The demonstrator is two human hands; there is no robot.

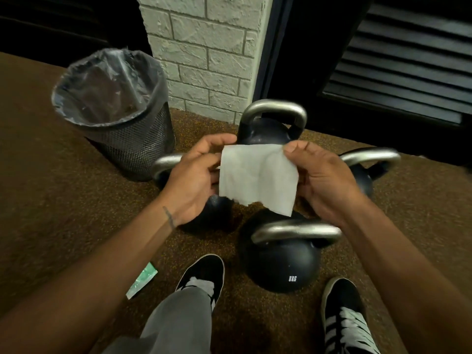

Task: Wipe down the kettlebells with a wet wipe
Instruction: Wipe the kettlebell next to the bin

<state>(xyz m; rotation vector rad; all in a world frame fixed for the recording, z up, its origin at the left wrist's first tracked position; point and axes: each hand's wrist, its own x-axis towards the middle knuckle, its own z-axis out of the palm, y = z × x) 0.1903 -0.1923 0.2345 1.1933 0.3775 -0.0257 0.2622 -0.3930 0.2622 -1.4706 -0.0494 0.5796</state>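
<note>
Wiping looks not yet begun: the left hand (194,180) and right hand (325,180) each pinch a side of the unfolded wet wipe (258,177), held above four kettlebells (281,264) on the floor. A green sachet (143,279) lies near left.

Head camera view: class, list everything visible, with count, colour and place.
kettlebells: four, black with silver handles, clustered on the floor
wet wipe: one, white, held spread above the kettlebells
waste bin: one, black mesh, clear liner, rear left
wrapper: one, green and white, floor, lower left
brick pillar: one, pale, behind the kettlebells
louvred panel: one, dark, rear right
floor: one, speckled brown, underfoot
shoes: two, black with white laces, bottom edge
trouser leg: one, grey, bottom centre
left hand: one, fingers pinching the wipe's left edge
right hand: one, fingers pinching the wipe's upper right corner
</note>
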